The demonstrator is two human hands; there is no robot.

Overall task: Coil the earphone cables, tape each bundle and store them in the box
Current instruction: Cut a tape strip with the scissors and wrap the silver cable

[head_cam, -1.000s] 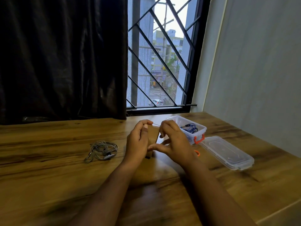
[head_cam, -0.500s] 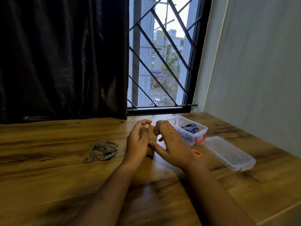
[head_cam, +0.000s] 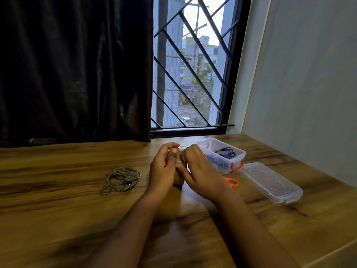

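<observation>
Right hand (head_cam: pixel 201 171) has closed in on the left hand (head_cam: pixel 163 169) since the earlier frames, so that the two now nearly touch. Between them stands a brown tape roll (head_cam: pixel 178 180), mostly hidden. The left hand's curled fingers grip it, and the right fingertips pinch a clear strip (head_cam: pixel 184 147) drawn off its top. Grey earphones (head_cam: pixel 120 180) lie coiled on the table (head_cam: pixel 58 209), left of the hands and apart from them. Blue earphones (head_cam: pixel 225 154) sit in the open box (head_cam: pixel 239 156). Its lid (head_cam: pixel 270 182) and orange scissors (head_cam: pixel 231 183) lie just beside.
</observation>
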